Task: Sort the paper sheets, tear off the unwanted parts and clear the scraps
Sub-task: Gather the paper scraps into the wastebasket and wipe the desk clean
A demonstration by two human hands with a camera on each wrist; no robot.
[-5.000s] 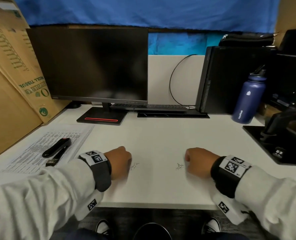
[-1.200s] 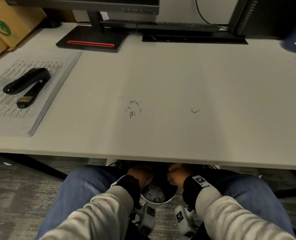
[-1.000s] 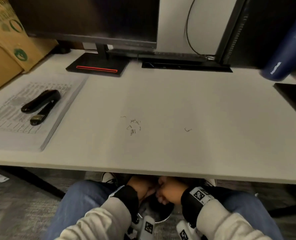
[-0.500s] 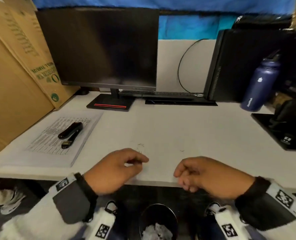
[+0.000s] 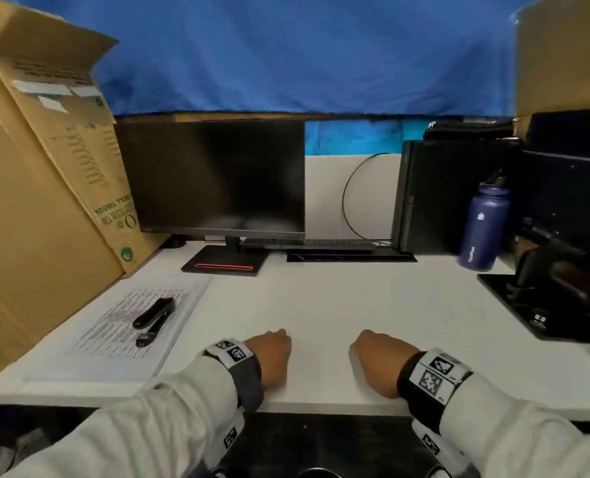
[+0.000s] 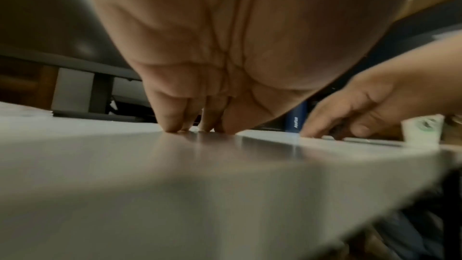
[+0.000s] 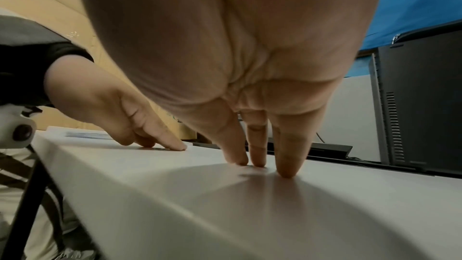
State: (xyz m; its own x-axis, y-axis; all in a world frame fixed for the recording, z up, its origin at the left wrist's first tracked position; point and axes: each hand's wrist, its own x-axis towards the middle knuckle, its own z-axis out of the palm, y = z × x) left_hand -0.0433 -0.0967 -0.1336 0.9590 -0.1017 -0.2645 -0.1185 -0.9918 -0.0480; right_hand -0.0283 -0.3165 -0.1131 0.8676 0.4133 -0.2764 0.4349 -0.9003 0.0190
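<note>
Now, from the head view, I'm resting my left hand [image 5: 271, 362] and right hand [image 5: 380, 365] on the table [image 5: 373, 305]; paper sheets [image 5: 114, 343] are lying far left under the stapler [image 5: 154, 317]. Left wrist view: fingers [image 6: 172, 120] straight, touching, holding nothing. Right wrist view: fingertips [image 7: 285, 165] likewise; I'd sweep gently for leftover scraps.

White tabletop [image 5: 338, 305]; black stapler [image 5: 154, 317] on white sheets printed with fine black text [image 5: 114, 339]. Navy-blue metal bottle [image 5: 483, 229]; blue cloth backdrop [image 5: 304, 53].
</note>
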